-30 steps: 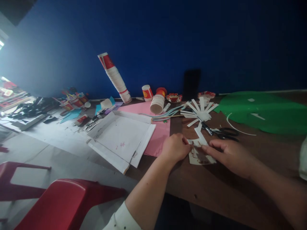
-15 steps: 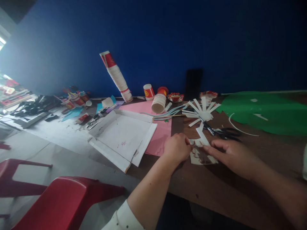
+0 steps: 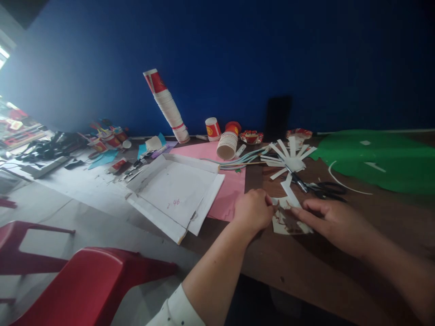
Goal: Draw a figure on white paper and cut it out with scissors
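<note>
A small off-white piece of paper with brown stains or marks (image 3: 286, 226) lies at the table's near side, between my hands. My left hand (image 3: 254, 210) is closed, its fingertips gripping the paper's upper left edge. From the other side my right hand (image 3: 335, 224) holds the upper right part, thumb and forefinger drawn together there. A folded white paper strip (image 3: 292, 195) runs up from the paper. Just beyond are a paper cup cut into spread strips (image 3: 292, 162), a dark pen-like tool (image 3: 299, 181) and black-handled scissors (image 3: 328, 189).
To the left lies a shallow white cardboard tray (image 3: 170, 190) on pink paper (image 3: 222, 203). A leaning cup stack (image 3: 168, 108) and other paper cups (image 3: 213, 130) stand along the blue wall. Green sheet (image 3: 367, 158) covers the back right. A red stool (image 3: 78, 285) stands below left.
The view has shifted slightly, so things appear a little to the right. Both hands keep nearly the same hold on the stained paper.
</note>
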A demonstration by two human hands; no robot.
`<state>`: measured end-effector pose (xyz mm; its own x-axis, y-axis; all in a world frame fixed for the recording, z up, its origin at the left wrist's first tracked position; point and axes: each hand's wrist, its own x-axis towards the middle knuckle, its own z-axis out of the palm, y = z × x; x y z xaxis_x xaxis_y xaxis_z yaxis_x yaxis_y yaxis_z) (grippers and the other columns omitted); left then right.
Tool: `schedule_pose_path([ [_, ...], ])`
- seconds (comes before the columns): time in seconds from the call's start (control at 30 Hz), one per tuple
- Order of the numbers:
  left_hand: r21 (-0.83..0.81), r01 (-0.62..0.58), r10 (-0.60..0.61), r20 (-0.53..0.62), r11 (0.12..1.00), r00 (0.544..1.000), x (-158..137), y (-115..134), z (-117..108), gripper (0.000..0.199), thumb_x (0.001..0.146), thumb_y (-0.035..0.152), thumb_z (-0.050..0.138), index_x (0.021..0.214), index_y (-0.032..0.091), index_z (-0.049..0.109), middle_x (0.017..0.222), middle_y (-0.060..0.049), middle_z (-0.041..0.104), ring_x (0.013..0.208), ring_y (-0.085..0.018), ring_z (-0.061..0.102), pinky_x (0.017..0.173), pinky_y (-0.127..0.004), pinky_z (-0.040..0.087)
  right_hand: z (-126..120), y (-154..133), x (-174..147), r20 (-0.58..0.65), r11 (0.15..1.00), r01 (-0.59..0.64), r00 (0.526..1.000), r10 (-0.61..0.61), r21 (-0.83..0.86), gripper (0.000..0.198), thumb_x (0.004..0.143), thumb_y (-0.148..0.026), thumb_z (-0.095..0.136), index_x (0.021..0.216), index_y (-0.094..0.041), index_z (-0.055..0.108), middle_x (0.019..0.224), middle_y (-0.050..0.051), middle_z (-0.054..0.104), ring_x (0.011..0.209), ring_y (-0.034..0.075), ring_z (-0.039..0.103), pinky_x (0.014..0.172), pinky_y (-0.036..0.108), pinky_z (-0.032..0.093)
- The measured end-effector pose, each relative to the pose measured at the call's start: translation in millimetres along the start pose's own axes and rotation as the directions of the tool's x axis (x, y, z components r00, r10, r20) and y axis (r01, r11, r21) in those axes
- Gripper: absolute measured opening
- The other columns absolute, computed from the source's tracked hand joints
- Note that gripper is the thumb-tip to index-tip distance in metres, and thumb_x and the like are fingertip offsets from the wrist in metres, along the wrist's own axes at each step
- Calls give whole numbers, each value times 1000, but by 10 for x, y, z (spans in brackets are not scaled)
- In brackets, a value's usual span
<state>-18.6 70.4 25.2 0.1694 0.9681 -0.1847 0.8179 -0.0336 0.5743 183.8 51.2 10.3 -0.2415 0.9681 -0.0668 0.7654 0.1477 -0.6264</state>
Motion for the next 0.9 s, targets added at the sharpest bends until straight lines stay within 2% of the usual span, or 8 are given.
schedule_pose_path([
  [0.17, -32, -3, 3, 0, 999, 1000, 9, -21, -13, 12, 84, 32, 73, 84, 22, 69, 92, -3, 75, 83, -20, 68, 69, -28, 45, 8, 21, 10, -6, 1000, 14, 1000, -14, 7, 56, 90, -71, 48, 61, -24, 59, 55, 0, 56, 54, 17, 51, 52, 30, 36],
  [0.3, -147, 0, 0, -4, 989, 1000, 51, -89, -10, 14, 86, 35, 71, 88, 21, 69, 90, -3, 75, 81, -19, 67, 67, -27, 43, 15, 24, 10, -8, 999, 33, 999, -33, 2, 56, 91, -71, 45, 62, -25, 60, 56, 0, 58, 54, 17, 52, 52, 30, 36],
  [0.5, -230, -31, 23, -36, 973, 999, 85, -180, 20, 17, 86, 36, 71, 87, 20, 68, 87, -2, 73, 80, -18, 65, 65, -26, 41, 13, 2, 9, -11, 1000, 11, 1000, -11, 2, 58, 90, -72, 47, 58, -24, 54, 54, -1, 51, 53, 16, 50, 51, 30, 35],
  [0.63, -203, -38, 33, -27, 979, 999, 45, -146, 6, 22, 81, 40, 76, 85, 21, 65, 84, 0, 72, 75, -17, 64, 62, -26, 40, 2, -30, 7, -9, 1000, -7, 1000, 7, 12, 56, 89, -72, 47, 59, -24, 56, 55, 0, 54, 54, 17, 51, 52, 30, 35],
  [0.9, -64, -11, 8, -42, 998, 999, 13, -61, 0, 22, 79, 35, 79, 88, 22, 65, 96, -2, 73, 84, -19, 66, 70, -27, 45, -7, -72, -2, -28, 1000, 17, 999, -17, 10, 54, 90, -67, 48, 61, -24, 60, 57, 0, 58, 56, 17, 52, 53, 30, 36],
])
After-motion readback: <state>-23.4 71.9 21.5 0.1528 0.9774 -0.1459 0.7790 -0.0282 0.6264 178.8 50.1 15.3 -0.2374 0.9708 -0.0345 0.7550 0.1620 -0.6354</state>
